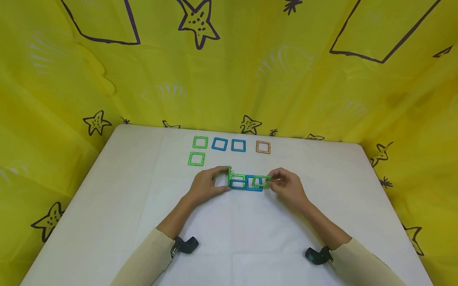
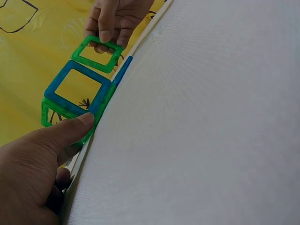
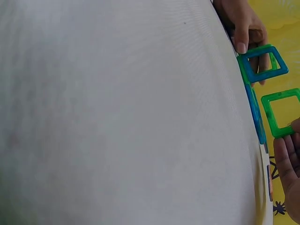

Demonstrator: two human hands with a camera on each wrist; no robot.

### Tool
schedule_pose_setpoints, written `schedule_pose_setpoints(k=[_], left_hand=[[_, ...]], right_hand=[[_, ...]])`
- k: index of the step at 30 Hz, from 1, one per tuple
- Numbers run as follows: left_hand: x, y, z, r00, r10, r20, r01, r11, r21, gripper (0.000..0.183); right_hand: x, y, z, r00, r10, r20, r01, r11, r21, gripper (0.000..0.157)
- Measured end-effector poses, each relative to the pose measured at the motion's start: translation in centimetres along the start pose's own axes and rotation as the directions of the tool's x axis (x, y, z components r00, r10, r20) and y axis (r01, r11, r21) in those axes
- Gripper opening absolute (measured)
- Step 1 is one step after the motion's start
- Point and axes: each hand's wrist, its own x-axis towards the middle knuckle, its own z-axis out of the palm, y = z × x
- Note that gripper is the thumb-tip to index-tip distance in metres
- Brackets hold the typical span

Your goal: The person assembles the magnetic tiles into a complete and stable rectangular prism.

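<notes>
My left hand holds a small joined group of square magnetic tiles at its left end, thumb in front and fingers behind. In that group a green tile and a blue tile stand upright, meeting at the thumb. Under them lies a flat green tile, joined on its right to a flat blue tile. My right hand pinches another green tile by its right edge. This tile is tilted and appears raised above the flat blue one.
Behind the hands, loose tiles lie flat on the white table: two green ones, two blue ones and an orange one. A yellow patterned curtain hangs around the table's back and sides.
</notes>
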Motion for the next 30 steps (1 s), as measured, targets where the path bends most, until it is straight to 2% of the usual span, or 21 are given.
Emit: schedule_pose_setpoints(k=[17,30], left_hand=[[0.02,0.03,-0.01,1.000,-0.008,0.003,0.008,1.000,-0.017,0.065],[0.07,-0.27,0.01,0.999,0.032,-0.007,-0.032,0.999,-0.015,0.065]], right_hand=[[-0.22,0.48,0.56,0.997,-0.050,0.051,0.050,0.999,-0.001,0.017],[-0.32,0.75,0.95,0.993,-0.086,0.074,0.088,0.996,-0.019,0.021]])
